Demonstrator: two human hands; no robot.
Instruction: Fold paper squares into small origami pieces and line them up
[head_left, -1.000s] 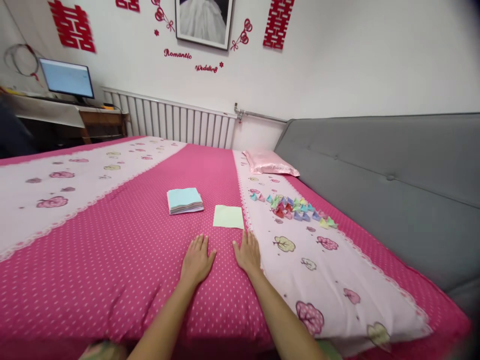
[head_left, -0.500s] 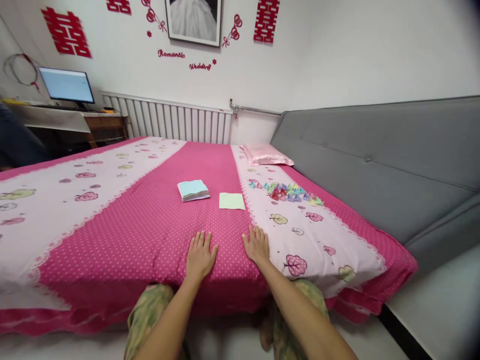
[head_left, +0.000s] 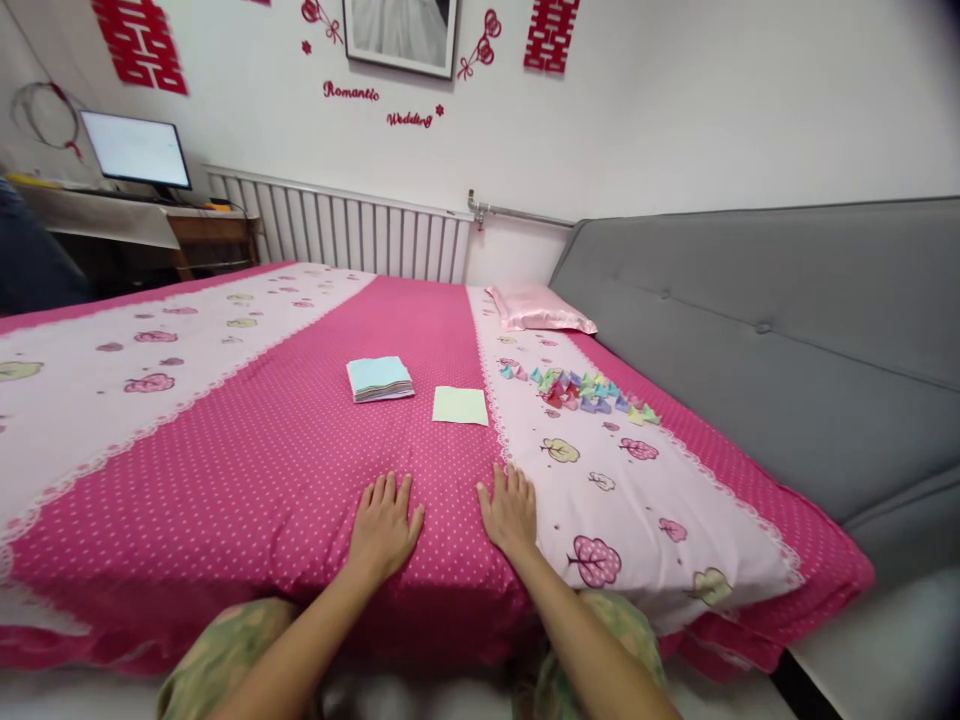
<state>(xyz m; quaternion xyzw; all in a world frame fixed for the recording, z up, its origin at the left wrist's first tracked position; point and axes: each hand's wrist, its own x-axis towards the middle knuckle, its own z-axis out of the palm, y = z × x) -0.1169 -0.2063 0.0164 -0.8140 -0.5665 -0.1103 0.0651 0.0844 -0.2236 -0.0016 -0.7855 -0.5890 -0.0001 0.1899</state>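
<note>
My left hand lies flat, palm down, on the pink dotted part of the bedspread, fingers slightly spread. To its right my right hand rests the same way near the lace border, thumb apart from the fingers. Neither holds anything. Beyond them lies a single pale green sheet of paper. A stack of coloured paper with a light blue sheet on top sits to its left. Several small folded paper pieces in mixed colours are heaped on the white printed strip at the right.
A pink pillow lies at the far right, against the grey padded headboard. A radiator runs along the back wall. At the far left, a monitor stands on a desk, with part of a person in dark clothing beside it.
The camera view has shifted slightly. My left hand has slid a little left and toward me. The papers and folded pieces stay in place on the bed.
</note>
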